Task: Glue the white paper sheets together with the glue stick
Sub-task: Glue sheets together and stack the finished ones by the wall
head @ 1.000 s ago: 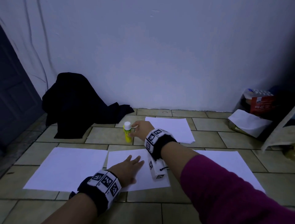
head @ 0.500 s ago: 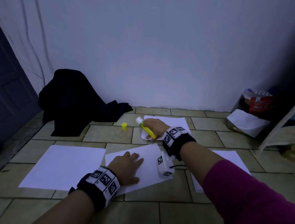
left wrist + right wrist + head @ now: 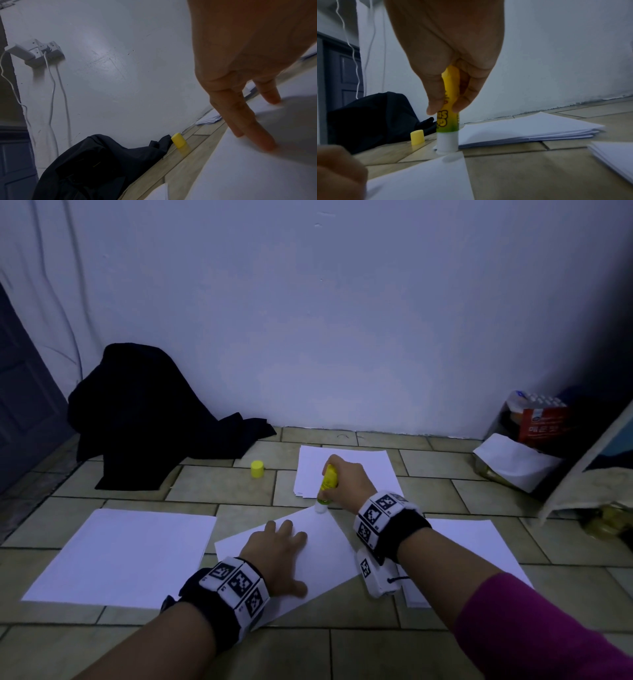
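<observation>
From the head view, the person sits at a tiled floor (image 3: pixel 212 484). The left hand (image 3: pixel 277 549) lies flat with fingers spread on the middle paper sheet (image 3: pixel 322 556), holding it still. The right hand (image 3: pixel 346 481) is wrapped around the glue stick (image 3: pixel 328 479), with its white tip down on the sheet's far corner. The yellow cap (image 3: pixel 257 468) sits apart on the floor.

From the left wrist, the fingers (image 3: pixel 248 121) press straight on the paper.

From the right wrist, the glue tip touches the corner. This looks like the start of gluing. Next the stick probably needs to rub along the edge while the left hand presses down.
</observation>
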{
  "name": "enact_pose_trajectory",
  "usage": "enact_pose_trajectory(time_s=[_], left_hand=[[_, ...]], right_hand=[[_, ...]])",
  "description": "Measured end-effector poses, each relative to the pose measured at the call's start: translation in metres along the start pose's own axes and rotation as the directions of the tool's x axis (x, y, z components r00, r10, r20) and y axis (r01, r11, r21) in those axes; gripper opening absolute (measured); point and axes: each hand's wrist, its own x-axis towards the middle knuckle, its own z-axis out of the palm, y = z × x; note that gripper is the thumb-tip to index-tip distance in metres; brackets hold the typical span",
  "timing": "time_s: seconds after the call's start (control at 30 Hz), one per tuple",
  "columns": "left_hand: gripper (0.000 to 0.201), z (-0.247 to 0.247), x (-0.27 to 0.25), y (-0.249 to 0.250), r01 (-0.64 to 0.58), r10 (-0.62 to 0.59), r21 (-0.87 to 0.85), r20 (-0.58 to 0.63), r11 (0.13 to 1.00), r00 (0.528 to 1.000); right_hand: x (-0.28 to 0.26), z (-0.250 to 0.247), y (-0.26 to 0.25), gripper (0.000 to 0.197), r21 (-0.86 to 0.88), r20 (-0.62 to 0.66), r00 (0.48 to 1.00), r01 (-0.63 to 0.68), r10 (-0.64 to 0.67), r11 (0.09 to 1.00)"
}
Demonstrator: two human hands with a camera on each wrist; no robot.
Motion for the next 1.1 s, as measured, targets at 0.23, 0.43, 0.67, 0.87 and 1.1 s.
enact_pose_trajectory(time_s=[0.23,0.43,0.67,0.87,1.1], left_hand=[[0.085,0.002,0.001,-0.002,0.009,-0.009,0.004,0.001,1.000,1.000],[0.085,0.000,0.002,-0.006,-0.011,0.011,-0.002,-0.001,1.000,1.000],[0.062,-0.008,0.003,-0.014,-0.038,0.037,0.038,0.041,0.999,0.998],[0.063,-0.011,0.000,-0.017,-0.062,0.058,0.071,0.052,0.996,0.997],[0.076,-0.004,-0.007,-0.015,-0.024,0.025,0.039,-0.033,0.999,0.999]], right_hand=[[-0.005,0.010,-0.002,0.038,-0.105,0.067,0.997,0.049,-0.042,0.993],[-0.037,-0.003,0.007,0.034,-0.127,0.161,0.986,0.070,-0.049,0.989],[-0.079,-0.019,0.023,0.033,-0.151,0.221,0.972,0.111,-0.076,0.982],[-0.080,-0.034,0.032,0.039,-0.149,0.217,0.975,0.072,-0.039,0.986],[-0.057,-0.042,0.025,0.021,0.153,0.008,0.999,-0.051,0.050,0.987]])
